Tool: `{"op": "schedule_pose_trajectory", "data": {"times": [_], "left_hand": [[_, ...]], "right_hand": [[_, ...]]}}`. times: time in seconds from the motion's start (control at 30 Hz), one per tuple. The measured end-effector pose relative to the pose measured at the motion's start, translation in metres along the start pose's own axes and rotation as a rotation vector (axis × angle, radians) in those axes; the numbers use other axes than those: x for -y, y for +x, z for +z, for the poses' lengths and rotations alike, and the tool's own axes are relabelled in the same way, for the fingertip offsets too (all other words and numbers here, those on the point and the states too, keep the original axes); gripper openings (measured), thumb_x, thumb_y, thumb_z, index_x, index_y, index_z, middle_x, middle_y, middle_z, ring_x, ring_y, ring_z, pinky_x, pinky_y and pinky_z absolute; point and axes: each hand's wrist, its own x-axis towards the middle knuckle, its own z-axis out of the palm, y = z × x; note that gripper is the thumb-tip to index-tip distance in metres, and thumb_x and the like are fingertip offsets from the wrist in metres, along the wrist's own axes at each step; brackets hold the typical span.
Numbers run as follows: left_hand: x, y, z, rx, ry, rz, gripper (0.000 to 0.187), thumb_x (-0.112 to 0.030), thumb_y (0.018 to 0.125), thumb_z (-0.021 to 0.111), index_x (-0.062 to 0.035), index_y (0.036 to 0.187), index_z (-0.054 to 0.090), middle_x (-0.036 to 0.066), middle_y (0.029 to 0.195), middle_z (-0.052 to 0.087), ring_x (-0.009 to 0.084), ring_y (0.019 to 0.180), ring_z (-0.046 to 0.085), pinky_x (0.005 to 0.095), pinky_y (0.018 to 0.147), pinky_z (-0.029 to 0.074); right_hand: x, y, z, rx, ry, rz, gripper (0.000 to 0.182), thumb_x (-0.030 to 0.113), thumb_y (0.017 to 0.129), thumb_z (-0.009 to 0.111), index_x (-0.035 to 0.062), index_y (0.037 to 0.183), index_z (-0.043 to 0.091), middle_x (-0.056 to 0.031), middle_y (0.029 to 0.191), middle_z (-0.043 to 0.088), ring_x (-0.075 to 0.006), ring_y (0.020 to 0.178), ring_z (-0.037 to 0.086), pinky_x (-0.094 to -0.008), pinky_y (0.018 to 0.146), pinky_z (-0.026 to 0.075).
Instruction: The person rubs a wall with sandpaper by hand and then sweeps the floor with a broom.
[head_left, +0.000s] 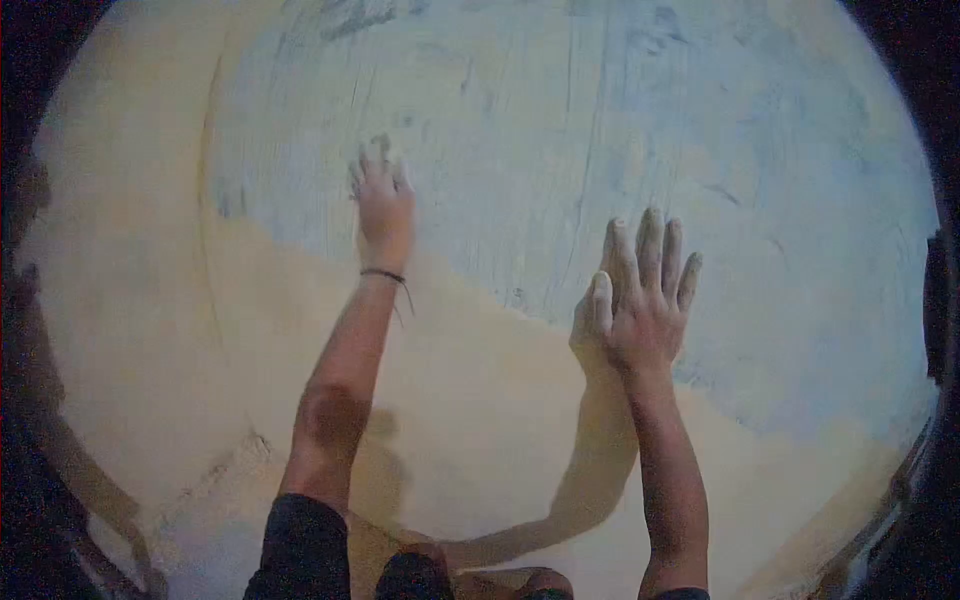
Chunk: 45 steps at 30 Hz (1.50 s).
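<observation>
Dark sleeves (305,545) lay nearest; both hands, left hand (384,205) and right hand (645,290), pressed flat, fingers extended, gripping nothing, against the rough plastered wall (520,120), pale blue-grey above, tan below.

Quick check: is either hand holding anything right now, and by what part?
Nothing is held. The left hand and right hand both lie open, flat against the wall, fingers spread.

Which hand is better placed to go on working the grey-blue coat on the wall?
Probably the left hand: it lies well inside the grey-blue coat on the wall. The right hand rests flat at the coat's lower edge, beside the bare tan part.
</observation>
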Motion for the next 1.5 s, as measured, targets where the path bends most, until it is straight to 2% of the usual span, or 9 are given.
{"op": "schedule_pose_trajectory", "data": {"times": [0.17,0.3,0.43,0.67,0.8,1.03,1.13,1.27,1.5], "left_hand": [[-0.007,-0.026,0.018,0.026,0.083,0.196,0.053,-0.027,0.108,0.041,-0.0069,0.156,0.034,0.018,0.162,0.031,0.0379,0.151,0.023,0.0456,0.125,0.02],[0.031,0.017,-0.015,0.068,-0.008,-0.173,0.058,-0.031,0.106,0.043,-0.0081,0.158,0.029,0.018,0.165,0.023,0.0381,0.153,0.019,0.05,0.125,0.02],[0.036,-0.021,0.008,0.112,-0.052,0.116,0.056,-0.025,0.104,0.046,-0.0072,0.156,0.034,0.018,0.166,0.019,0.0411,0.152,0.017,0.0494,0.124,0.021],[0.022,0.019,-0.026,0.098,-0.083,-0.206,0.054,-0.029,0.107,0.04,-0.0106,0.157,0.034,0.021,0.166,0.018,0.0413,0.153,0.015,0.0496,0.124,0.02],[0.003,-0.02,-0.024,0.198,0.085,-0.006,0.055,-0.03,0.108,0.037,-0.0116,0.159,0.029,0.021,0.166,0.019,0.04,0.153,0.017,0.0471,0.124,0.021],[0.023,0.008,-0.03,0.166,-0.154,-0.206,0.055,-0.026,0.107,0.037,-0.0122,0.159,0.029,0.019,0.166,0.019,0.0378,0.154,0.016,0.0495,0.124,0.019],[0.016,-0.02,-0.014,0.133,0.085,0.077,0.054,-0.024,0.107,0.037,-0.0129,0.159,0.028,0.02,0.165,0.022,0.0386,0.151,0.023,0.0498,0.121,0.027],[0.058,0.028,-0.038,0.085,-0.136,-0.165,0.056,-0.026,0.107,0.037,-0.0143,0.16,0.024,0.019,0.166,0.021,0.0372,0.153,0.018,0.0496,0.122,0.025],[0.022,0.045,-0.084,0.149,-0.034,0.031,0.056,-0.03,0.108,0.035,-0.0122,0.16,0.024,0.02,0.164,0.025,0.0393,0.15,0.024,0.0472,0.122,0.026]], "right_hand": [[-0.004,-0.005,-0.002,0.006,-0.02,-0.004,0.06,0.039,0.097,0.048,0.0274,0.155,0.041,-0.0089,0.167,0.025,-0.0326,0.155,0.018,-0.0573,0.125,0.01],[-0.003,-0.014,-0.009,-0.003,0.03,-0.041,0.063,0.039,0.093,0.053,0.026,0.154,0.043,-0.0084,0.166,0.027,-0.0339,0.154,0.02,-0.0611,0.123,0.011],[-0.004,-0.019,-0.006,-0.051,0.061,-0.041,0.061,0.038,0.093,0.054,0.0252,0.152,0.047,-0.0079,0.166,0.029,-0.0335,0.153,0.023,-0.0609,0.123,0.013],[-0.009,-0.03,-0.025,-0.007,0.086,-0.02,0.059,0.038,0.092,0.053,0.0256,0.15,0.049,-0.0082,0.164,0.032,-0.0343,0.152,0.025,-0.06,0.123,0.015],[-0.02,-0.041,-0.03,-0.015,0.088,0.008,0.061,0.037,0.091,0.052,0.0258,0.151,0.048,-0.0074,0.165,0.031,-0.0348,0.153,0.025,-0.0596,0.123,0.015],[-0.04,-0.048,-0.055,0.004,0.073,0.061,0.062,0.032,0.089,0.051,0.0232,0.151,0.048,-0.0077,0.165,0.031,-0.0351,0.154,0.023,-0.0607,0.123,0.013],[-0.048,-0.048,-0.047,-0.029,0.028,0.063,0.06,0.035,0.093,0.045,0.0218,0.151,0.049,-0.0076,0.166,0.03,-0.0343,0.154,0.022,-0.0611,0.123,0.011],[-0.029,-0.033,-0.057,-0.034,-0.04,0.06,0.058,0.037,0.095,0.042,0.0212,0.15,0.049,-0.0078,0.165,0.03,-0.0347,0.154,0.022,-0.0614,0.122,0.012],[0.015,-0.006,-0.084,-0.063,-0.064,0.095,0.056,0.038,0.098,0.039,0.021,0.15,0.05,-0.0089,0.164,0.032,-0.0356,0.154,0.023,-0.061,0.122,0.012]]}}
